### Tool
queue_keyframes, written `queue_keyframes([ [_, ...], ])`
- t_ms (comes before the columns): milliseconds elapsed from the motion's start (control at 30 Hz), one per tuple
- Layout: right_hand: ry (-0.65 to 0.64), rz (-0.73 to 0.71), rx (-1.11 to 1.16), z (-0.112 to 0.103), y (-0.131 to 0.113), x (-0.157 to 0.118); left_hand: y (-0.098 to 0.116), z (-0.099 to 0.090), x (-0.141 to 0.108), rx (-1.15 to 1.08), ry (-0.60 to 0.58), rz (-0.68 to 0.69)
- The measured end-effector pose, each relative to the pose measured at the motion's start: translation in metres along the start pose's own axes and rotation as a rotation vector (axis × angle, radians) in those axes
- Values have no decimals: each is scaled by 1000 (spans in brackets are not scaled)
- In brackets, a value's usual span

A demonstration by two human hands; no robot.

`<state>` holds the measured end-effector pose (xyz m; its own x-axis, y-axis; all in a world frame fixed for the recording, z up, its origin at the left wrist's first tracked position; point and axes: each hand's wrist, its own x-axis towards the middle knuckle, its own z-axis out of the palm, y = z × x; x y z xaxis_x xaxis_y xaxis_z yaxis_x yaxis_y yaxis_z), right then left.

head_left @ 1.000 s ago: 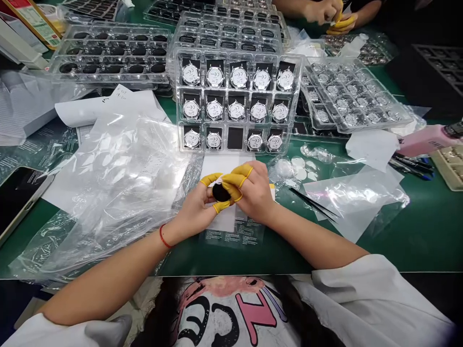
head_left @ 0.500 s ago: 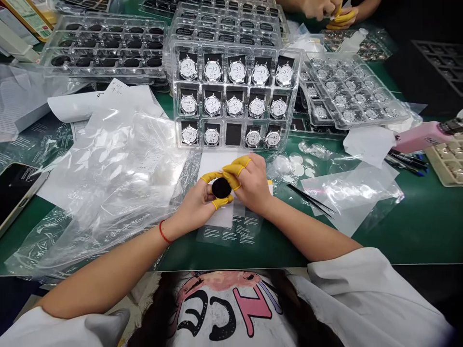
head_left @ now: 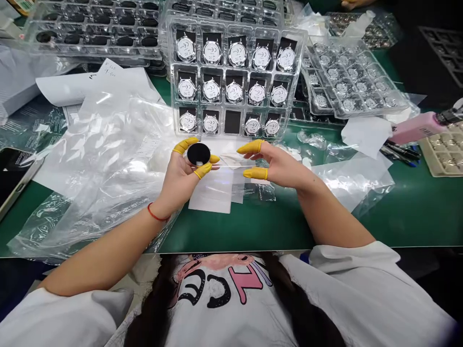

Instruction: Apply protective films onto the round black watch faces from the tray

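My left hand [head_left: 180, 172], in a yellow finger cots, pinches a round black disc [head_left: 198, 154] between thumb and fingers. My right hand [head_left: 277, 166] hangs just right of it, its yellow-cotted thumb and forefinger apart. A strip of clear film [head_left: 235, 161] lies by those fingertips; I cannot tell whether they touch it. Beneath both hands is a white paper sheet [head_left: 210, 193]. Beyond them, an upright clear blister tray [head_left: 235, 82] holds rows of silver coin cells on black cards, with one cavity showing only black card.
A crumpled clear plastic bag [head_left: 108, 164] spreads left across the green mat [head_left: 253, 226]. Stacked trays stand behind, with a tray of coin cells [head_left: 347, 79] to the right. A pink bottle [head_left: 415, 127], pens and a phone [head_left: 14, 178] lie near the edges. A co-worker's hand [head_left: 352, 4] shows at the top.
My hands have separated, the left moving left with the black disc and the right moving right, its fingers releasing the disc. The view has tilted, shifting the table upward.
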<state>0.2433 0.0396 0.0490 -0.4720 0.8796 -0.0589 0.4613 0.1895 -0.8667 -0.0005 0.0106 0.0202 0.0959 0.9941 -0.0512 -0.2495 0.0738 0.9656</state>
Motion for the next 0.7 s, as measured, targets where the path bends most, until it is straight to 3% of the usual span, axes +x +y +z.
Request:
queue_keyframes([
  [100, 31, 35, 153, 4, 0, 1, 1, -3, 4, -27, 18, -32],
  [300, 65, 275, 457, 10, -5, 8, 3, -9, 5, 186, 20, 189],
  [400, 24, 330, 521, 7, -3, 10, 4, -10, 3, 242, -43, 179],
  [500, -14, 335, 489, 0, 1, 11, 5, -8, 3, 244, -58, 159],
  [700, 210, 187, 256, -14, 5, 11, 5, -6, 3, 248, -33, 159],
])
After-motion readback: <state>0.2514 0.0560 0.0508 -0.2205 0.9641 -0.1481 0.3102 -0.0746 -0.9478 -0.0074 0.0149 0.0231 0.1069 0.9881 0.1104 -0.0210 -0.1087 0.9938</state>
